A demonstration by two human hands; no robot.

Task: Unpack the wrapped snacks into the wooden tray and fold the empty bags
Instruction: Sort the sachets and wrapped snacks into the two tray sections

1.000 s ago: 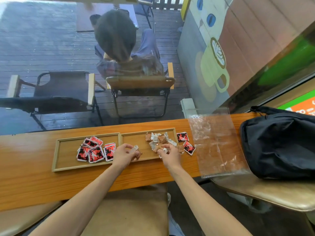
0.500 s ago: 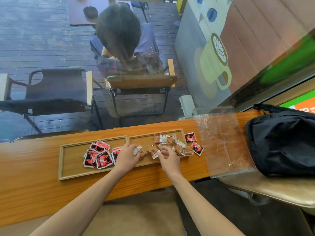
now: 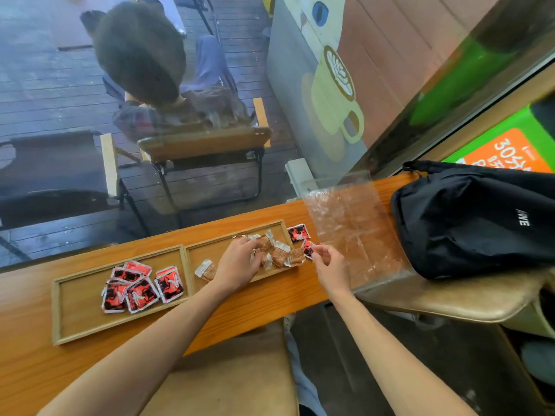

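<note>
Red packet [image 3: 308,248] pinched at right fingertips [image 3: 316,250] just off wooden tray [image 3: 120,321] right edge, left hand [image 3: 240,265] curled onto brown snacks [image 3: 279,255] in right compartment; best lifted clear into left compartment, empty bag [image 3: 354,232] folded after.

A two-compartment wooden tray [image 3: 63,313] lies lengthwise on a narrow counter [image 3: 24,367] that runs left to right along a window. A cluster of flat snack packets [image 3: 141,286] sits in the tray's left compartment, toward its right end. A heap of wrapped snacks [image 3: 277,253] fills the far right corner of the right compartment, with one wrapped snack [image 3: 205,269] apart near the divider. Two more packets [image 3: 298,232] lie on the counter just right of the tray. Right of them an empty plastic bag [image 3: 354,232] lies flat, and a backpack [image 3: 474,220] rests farthest right, touching the bag's edge. A stool [image 3: 234,376] stands on the near side of the counter.
</note>
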